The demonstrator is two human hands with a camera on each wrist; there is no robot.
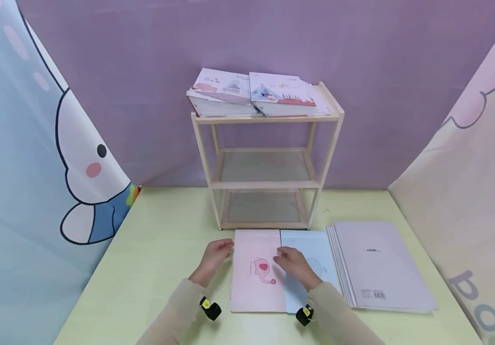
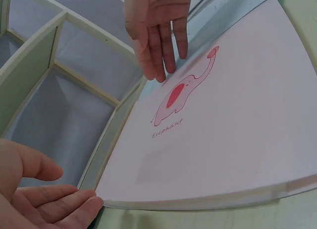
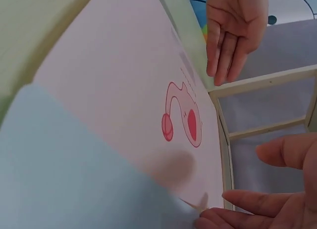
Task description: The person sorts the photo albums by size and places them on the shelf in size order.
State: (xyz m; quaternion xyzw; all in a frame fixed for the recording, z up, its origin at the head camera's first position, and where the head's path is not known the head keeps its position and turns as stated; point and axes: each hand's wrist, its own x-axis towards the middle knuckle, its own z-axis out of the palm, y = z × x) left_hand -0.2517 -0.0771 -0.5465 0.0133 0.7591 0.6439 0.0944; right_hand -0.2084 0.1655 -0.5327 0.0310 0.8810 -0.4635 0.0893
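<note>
Far left, a curtain (image 1: 10,191) with a white cartoon character (image 1: 79,143). Next came the left hand (image 1: 212,259), lower centre of the frame, fingers loosely extended, thumb apart from them, clamped on nothing, fingertips right at the left edge of the pink booklet (image 1: 245,294). That booklet lay flat at bottom centre of the frame, between both hands, elephant drawing (image 1: 265,271) face up; the hands sat at opposite long edges, probably so both sides were in reach at once.

Behind it, upper centre, a pale wooden rack (image 1: 266,184) stood upright; illustrated books (image 1: 286,88) lay in two overlapping piles on its top tier, likely overlapped because the tier was narrow.

The right hand (image 1: 297,266) was over the blue booklet (image 1: 320,251), well apart from the left, fingers relaxed, thumb separate, gripping nothing. Its fingertips were at the pink booklet's right edge; the right wrist view was too dim to confirm contact. Blue lay alongside pink, edges meeting.

Lower right, a stack of large pale books (image 1: 385,268) lay flat beside the blue booklet, presumably laid that way for stability.
</note>
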